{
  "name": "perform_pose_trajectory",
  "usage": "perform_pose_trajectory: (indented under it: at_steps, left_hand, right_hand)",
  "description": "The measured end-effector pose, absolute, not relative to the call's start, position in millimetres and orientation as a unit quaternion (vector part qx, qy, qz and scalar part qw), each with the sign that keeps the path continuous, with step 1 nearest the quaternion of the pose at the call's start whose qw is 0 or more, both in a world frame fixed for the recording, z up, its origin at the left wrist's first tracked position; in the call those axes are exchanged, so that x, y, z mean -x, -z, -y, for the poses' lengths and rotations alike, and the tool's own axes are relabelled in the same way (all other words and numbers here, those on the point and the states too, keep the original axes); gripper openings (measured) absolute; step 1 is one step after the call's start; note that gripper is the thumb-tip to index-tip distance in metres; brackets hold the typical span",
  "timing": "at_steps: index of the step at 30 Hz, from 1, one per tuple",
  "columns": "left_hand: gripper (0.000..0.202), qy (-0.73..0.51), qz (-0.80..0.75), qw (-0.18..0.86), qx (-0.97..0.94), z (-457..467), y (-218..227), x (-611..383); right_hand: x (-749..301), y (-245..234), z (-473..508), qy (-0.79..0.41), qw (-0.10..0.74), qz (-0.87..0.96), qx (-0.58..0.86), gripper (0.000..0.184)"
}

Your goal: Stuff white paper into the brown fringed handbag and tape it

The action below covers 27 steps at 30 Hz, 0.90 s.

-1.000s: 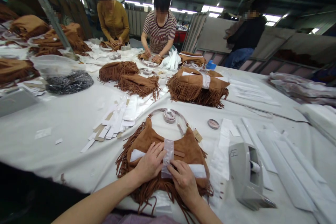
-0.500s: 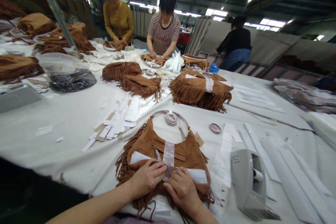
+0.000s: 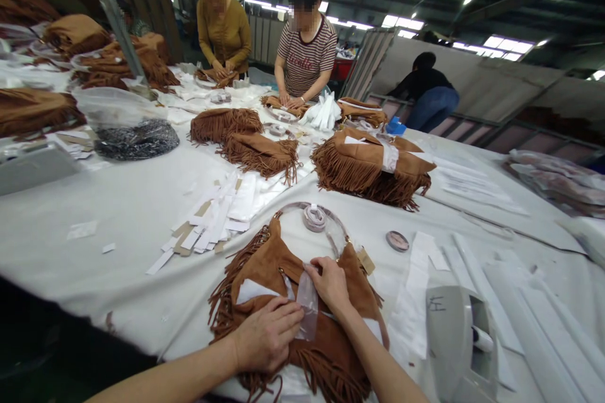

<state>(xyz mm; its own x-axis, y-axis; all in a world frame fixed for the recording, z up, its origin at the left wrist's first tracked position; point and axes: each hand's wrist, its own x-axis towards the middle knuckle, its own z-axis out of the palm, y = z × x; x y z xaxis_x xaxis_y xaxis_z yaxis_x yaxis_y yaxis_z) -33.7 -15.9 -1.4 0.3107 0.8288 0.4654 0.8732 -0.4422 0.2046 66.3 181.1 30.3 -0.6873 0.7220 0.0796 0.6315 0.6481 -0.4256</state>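
A brown suede handbag (image 3: 269,252) with long fringe lies on the table in front of me, its curved handle pointing away. A translucent plastic strip (image 3: 308,312) runs down its middle, between white paper pieces (image 3: 255,290). My right hand (image 3: 328,283) has its thumb and fingertips closed on the strip's upper end, by the bag's top edge. Lower down, my left hand (image 3: 271,330) rests on the bag, fingers stretched and lying against the strip's left side. A wrapped coiled strap (image 3: 314,218) sits inside the handle loop.
At right stands a grey tape dispenser (image 3: 456,334) beside long white strips (image 3: 534,321). Paper and card strips (image 3: 208,220) lie at left. More fringed bags (image 3: 373,164) are farther back. Two co-workers (image 3: 307,44) handle bags across the table; another person (image 3: 428,91) bends behind.
My right hand has moved up from the bag's lower part to the strip's upper end. My left hand stays low on the bag. The person at the back right has bent down.
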Motion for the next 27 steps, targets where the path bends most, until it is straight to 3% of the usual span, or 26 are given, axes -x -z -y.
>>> perform_pose_trajectory:
  at_steps: [6, 16, 21, 27]
  left_hand:
    - [0.034, 0.256, 0.518, 0.047, 0.815, 15, 1, 36]
    - [0.027, 0.266, 0.521, 0.056, 0.809, 15, 1, 32]
    - [0.025, 0.265, 0.521, 0.056, 0.809, 13, 2, 33]
    - [0.019, 0.259, 0.514, 0.047, 0.816, 12, 6, 36]
  right_hand:
    - [-63, -21, -179, -0.1, 0.114, 0.915, 0.374, 0.024]
    - [-50, -41, -189, -0.087, 0.075, 0.919, 0.377, 0.029]
    - [-17, -45, -187, -0.091, 0.112, 0.926, 0.349, 0.032]
    - [5, -18, -180, -0.037, 0.155, 0.94, 0.302, 0.032]
